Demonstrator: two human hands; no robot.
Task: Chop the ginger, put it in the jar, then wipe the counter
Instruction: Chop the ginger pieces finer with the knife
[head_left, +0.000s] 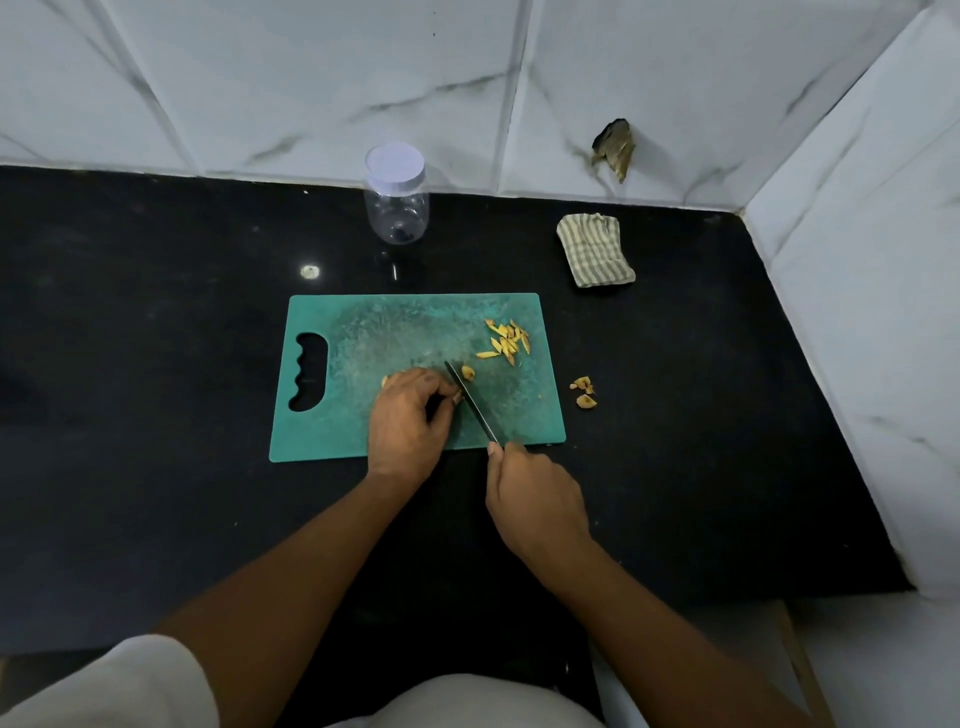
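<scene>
A teal cutting board (363, 332) lies on the black counter (156, 364). My left hand (408, 423) holds a piece of ginger (385, 382) down on the board, fingers curled over it. My right hand (535, 501) grips the handle of a dark knife (470, 402), whose blade lies just right of my left fingertips. One cut slice (468, 372) sits beside the blade. A pile of ginger strips (506, 340) lies at the board's right side. A clear jar with a white lid (396, 195) stands shut behind the board.
A folded striped cloth (595, 249) lies at the back right of the counter. Ginger scraps (584, 391) sit on the counter just right of the board. Marble-tiled walls close the back and right side. A hole with debris (615, 148) marks the back wall.
</scene>
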